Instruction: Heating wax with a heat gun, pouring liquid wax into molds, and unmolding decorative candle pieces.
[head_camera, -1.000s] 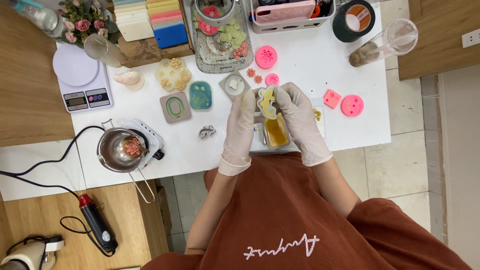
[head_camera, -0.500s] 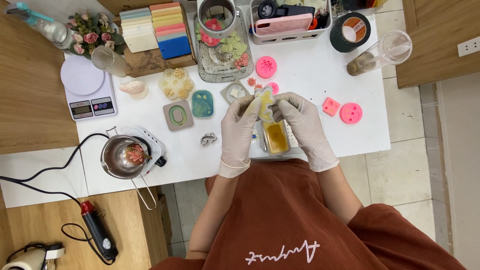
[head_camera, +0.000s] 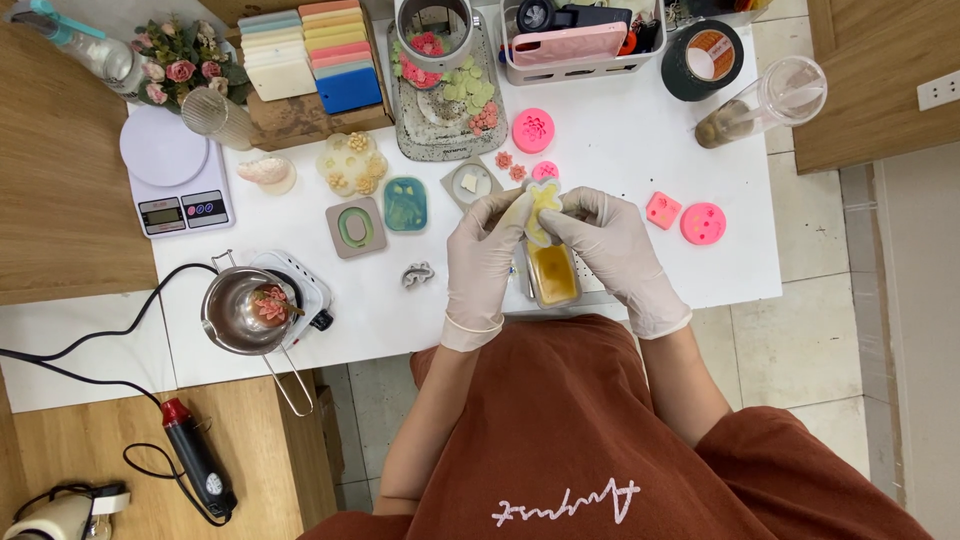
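both gloved hands, left hand (head_camera: 485, 255) and right hand (head_camera: 612, 250), pinched shut on pale yellow mould (head_camera: 541, 205), now lifted higher off amber tray (head_camera: 553, 274) at desk (head_camera: 620, 150) front edge

Table (head_camera: 640, 150) holds everything. Scale (head_camera: 172, 180) at far left edge, pot (head_camera: 243, 312) on small burner (head_camera: 300, 285) nearer the person. Tray (head_camera: 440, 110) at back centre, tin (head_camera: 433, 30) standing on it; basket (head_camera: 580, 45) to its right, tape roll (head_camera: 702, 60) further right. Left hand (head_camera: 480, 262) and right hand (head_camera: 615, 255) meet on a small mould (head_camera: 541, 205) above a filled mould (head_camera: 553, 275). Heat gun (head_camera: 195, 460) lies on the floor, lower left.
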